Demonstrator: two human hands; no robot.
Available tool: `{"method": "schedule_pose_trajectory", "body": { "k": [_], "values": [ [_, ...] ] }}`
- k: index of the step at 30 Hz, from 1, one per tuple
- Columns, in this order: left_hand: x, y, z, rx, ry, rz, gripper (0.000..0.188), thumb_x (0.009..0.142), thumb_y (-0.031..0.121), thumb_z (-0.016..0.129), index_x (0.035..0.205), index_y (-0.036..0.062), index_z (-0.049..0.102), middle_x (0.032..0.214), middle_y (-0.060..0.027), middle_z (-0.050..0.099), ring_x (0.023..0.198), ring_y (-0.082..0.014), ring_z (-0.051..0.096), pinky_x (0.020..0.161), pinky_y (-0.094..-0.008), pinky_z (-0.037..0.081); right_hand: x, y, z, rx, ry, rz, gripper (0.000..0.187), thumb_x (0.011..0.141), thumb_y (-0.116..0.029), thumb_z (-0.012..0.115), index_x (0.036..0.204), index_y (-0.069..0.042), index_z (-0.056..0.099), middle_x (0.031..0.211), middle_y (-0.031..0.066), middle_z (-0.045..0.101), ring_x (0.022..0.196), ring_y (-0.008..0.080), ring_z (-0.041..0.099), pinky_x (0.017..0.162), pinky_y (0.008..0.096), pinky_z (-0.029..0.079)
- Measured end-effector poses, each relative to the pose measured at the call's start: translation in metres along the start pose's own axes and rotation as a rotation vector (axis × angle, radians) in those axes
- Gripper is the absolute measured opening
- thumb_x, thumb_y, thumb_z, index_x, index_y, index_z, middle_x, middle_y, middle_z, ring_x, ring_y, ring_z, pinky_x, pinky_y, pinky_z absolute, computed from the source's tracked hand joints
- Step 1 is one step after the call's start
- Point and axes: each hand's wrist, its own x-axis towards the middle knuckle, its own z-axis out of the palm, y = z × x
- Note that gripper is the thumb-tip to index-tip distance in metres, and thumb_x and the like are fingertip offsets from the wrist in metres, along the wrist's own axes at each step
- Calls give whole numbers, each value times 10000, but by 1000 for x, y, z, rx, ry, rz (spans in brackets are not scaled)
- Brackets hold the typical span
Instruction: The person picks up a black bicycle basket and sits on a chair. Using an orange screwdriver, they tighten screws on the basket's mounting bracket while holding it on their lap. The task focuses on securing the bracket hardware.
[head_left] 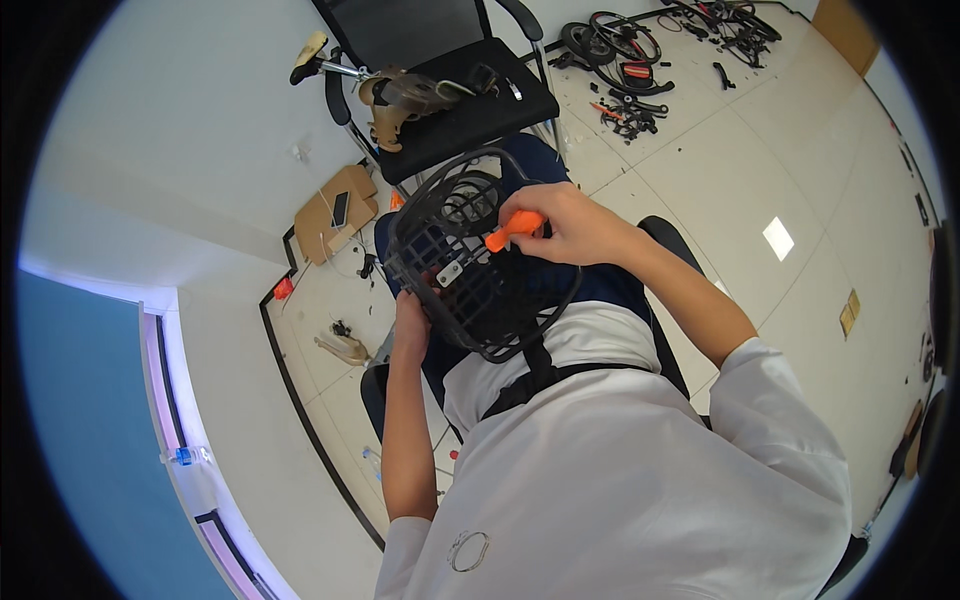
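A black mesh basket (480, 335) rests tilted on my lap, its open side toward me. My left hand (412, 322) grips its left wall from outside; some fingertips show through the mesh and the rest are hidden. Inside, a small silver metal plate (450, 273) with holes lies against the grid. My right hand (572, 225) is closed round an orange-handled screwdriver (520, 226), held over the basket and pointing left toward the plate. Whether its tip touches anything is too small to tell. Dark coiled loops (470, 195) show at the basket's far end.
Ahead stands a black chair (470, 110) with what looks like a prosthetic leg (400, 97) on it. Bicycle wheels (625, 38) and loose black parts (630, 118) lie on the tiled floor at the far right. Left, a phone (340, 209) lies on cardboard (312, 222).
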Motion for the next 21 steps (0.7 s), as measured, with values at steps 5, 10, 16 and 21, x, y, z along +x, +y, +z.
{"method": "schedule_pose_trajectory", "body": {
  "k": [5, 10, 16, 21],
  "values": [
    [3, -3, -1, -81, -52, 0, 426, 927, 186, 428, 1292, -8, 534, 1030, -127, 670, 906, -208, 664, 827, -306, 526, 1, -3, 3, 9, -8, 32, 230, 759, -47, 675, 973, 20, 626, 851, 128, 648, 676, 230, 639, 631, 312, 526],
    [-3, 2, 2, -112, -91, -12, 433, 926, 184, 414, 1296, -13, 520, 1108, -176, 679, 985, -241, 681, 852, -313, 529, 1, -3, 2, 0, -33, 87, 240, 766, -86, 677, 993, -14, 645, 903, 117, 674, 768, 245, 662, 660, 305, 530],
    [-6, 6, 7, -118, -92, 6, 436, 920, 166, 396, 1288, -40, 507, 1109, -189, 675, 1000, -261, 676, 902, -343, 528, 0, 0, 0, 3, 3, 88, 222, 771, -93, 683, 977, -17, 652, 898, 113, 676, 783, 245, 663, 653, 307, 527],
    [-4, 5, 4, -106, -101, 7, 422, 922, 147, 384, 1266, -58, 519, 1116, -197, 664, 1028, -274, 668, 936, -369, 525, 1, 4, 2, -4, -4, 74, 222, 775, -99, 684, 980, -21, 653, 898, 114, 676, 783, 247, 663, 653, 307, 526]
  ]
}}
